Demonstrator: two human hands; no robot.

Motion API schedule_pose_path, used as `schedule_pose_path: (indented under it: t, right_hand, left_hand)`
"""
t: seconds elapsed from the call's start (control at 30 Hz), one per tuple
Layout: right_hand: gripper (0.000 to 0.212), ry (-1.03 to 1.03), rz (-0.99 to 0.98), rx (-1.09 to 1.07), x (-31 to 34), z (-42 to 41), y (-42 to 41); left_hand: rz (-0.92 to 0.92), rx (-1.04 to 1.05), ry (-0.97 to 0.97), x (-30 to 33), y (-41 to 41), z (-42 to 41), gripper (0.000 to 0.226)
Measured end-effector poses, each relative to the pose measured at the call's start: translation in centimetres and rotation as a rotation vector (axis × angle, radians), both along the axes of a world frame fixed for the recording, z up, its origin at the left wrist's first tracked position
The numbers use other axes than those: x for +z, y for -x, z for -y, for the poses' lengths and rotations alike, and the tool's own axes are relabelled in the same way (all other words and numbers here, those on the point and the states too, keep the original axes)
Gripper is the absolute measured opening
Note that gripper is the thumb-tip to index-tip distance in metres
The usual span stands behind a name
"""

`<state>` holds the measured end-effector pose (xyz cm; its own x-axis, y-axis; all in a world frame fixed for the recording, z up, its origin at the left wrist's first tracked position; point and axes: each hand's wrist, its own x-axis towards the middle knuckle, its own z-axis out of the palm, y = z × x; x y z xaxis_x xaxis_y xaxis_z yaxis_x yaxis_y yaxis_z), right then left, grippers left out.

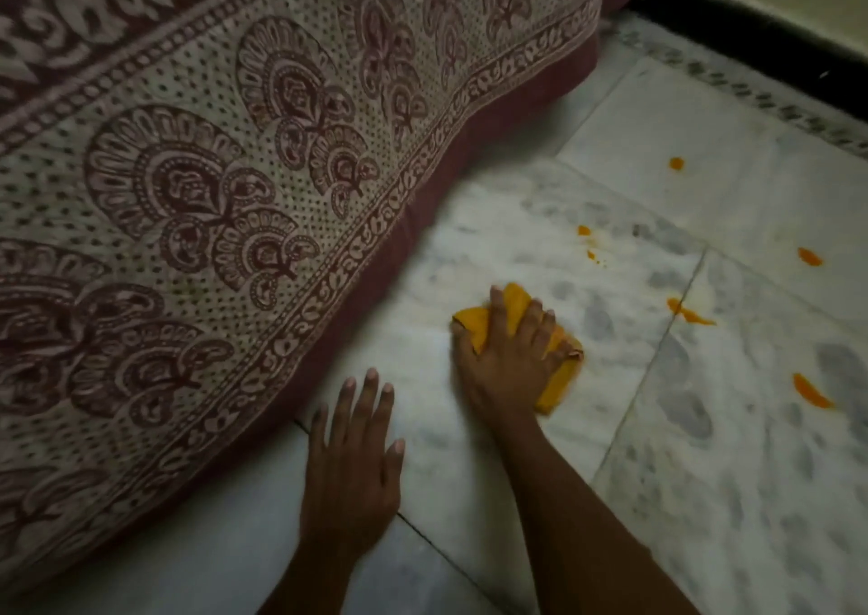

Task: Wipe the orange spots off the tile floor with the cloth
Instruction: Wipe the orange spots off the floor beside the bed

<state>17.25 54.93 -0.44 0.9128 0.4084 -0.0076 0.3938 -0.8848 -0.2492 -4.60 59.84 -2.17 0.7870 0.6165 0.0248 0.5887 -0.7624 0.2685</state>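
My right hand (509, 356) presses a folded orange cloth (559, 379) flat onto the grey-white marble tile floor (751, 497), fingers spread over it. Beside it, my left hand (352, 455) rests palm-down on the floor with fingers apart, holding nothing. Several orange spots lie to the right of the cloth: a long smear (810, 391), a streak at the tile joint (690, 314), a blob (809, 256), two small dots (585, 232) and a far dot (676, 163).
A low mattress draped with a cream and maroon patterned cloth (211, 168) fills the left side, its edge close to both hands. A dark skirting strip (751, 37) and wall run along the top right.
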Motion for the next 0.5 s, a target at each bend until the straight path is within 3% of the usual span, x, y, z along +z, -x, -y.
schedule_pose_path:
  t: [0.17,0.27,0.4,0.5]
  right_hand:
    - [0.095,0.02,0.056,0.015,-1.2,3.7,-0.1]
    - [0.086,0.017,0.042,-0.002,-1.9,2.7,-0.7]
    - [0.07,-0.071,0.092,-0.02,-2.4,1.6,-1.7]
    - [0.072,-0.103,0.12,0.229,-1.8,3.8,-0.7]
  left_hand:
    - [-0.038,-0.019,-0.001,-0.1,0.1,-0.3,0.069]
    - [-0.021,0.003,-0.023,-0.4,0.4,0.1,0.068]
    - [0.112,-0.18,-0.145,0.7,-2.6,-1.7,0.055]
    - [0.178,-0.171,-0.132,1.8,-8.5,-4.3,0.055]
